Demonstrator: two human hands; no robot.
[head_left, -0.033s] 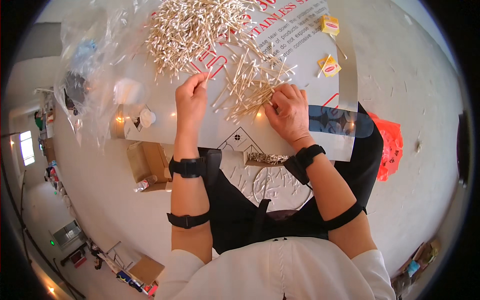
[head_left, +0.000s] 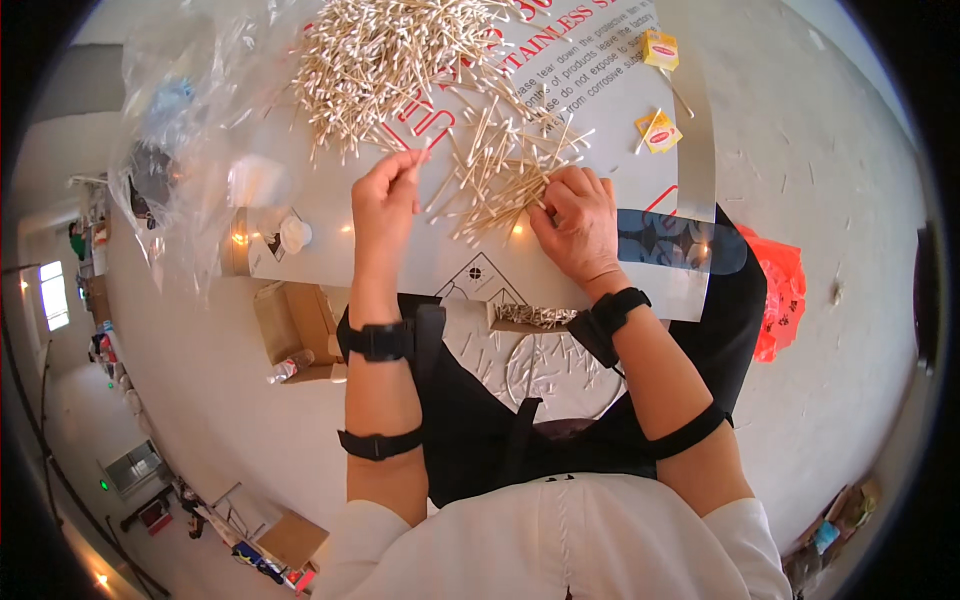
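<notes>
No change to note between the two pictures; no shift visible anywhere.

- Left hand [head_left: 385, 200], centre of frame: same spot, same pinch on thin wooden cotton swab [head_left: 418, 160].
- Right hand [head_left: 575, 225], right of centre: same spot, fingers curled over loose fan of wooden cotton swabs [head_left: 490, 185] exactly as before; whether it grips them, hard to tell.
- Big heap of cotton swabs [head_left: 390, 50], upper centre: same outline, no stray pieces added or gone.
- Only the picture size differs.
</notes>
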